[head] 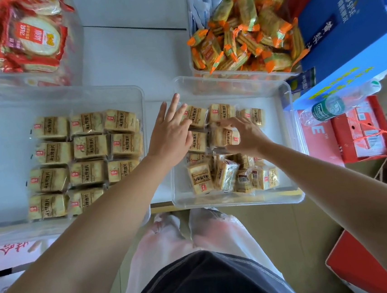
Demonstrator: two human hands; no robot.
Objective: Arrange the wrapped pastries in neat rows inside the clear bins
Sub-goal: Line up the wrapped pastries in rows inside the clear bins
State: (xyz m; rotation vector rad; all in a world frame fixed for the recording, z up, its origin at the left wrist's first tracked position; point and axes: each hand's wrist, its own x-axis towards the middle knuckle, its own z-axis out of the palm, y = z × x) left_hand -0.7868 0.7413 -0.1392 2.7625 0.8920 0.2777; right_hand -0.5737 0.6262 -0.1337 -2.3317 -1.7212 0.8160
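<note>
A white table point(136, 57) fills the upper part of the view, with a dark seam running across its far part. Below its near edge lies a tan floor point(290, 231). At the right stands a large blue carton point(352, 36), with red cartons point(361, 135) just beside it and a plastic water bottle point(330, 107) lying across them. Another red box point(360, 265) sits at the lower right. The light is soft and even.

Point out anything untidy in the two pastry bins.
In the right bin, the near-end pile of wrapped pastries is jumbled: several stand on edge or tilt, unlike the flat rows in the left bin. The pastry the right hand pinches lies turned opposite to its neighbours.
</note>
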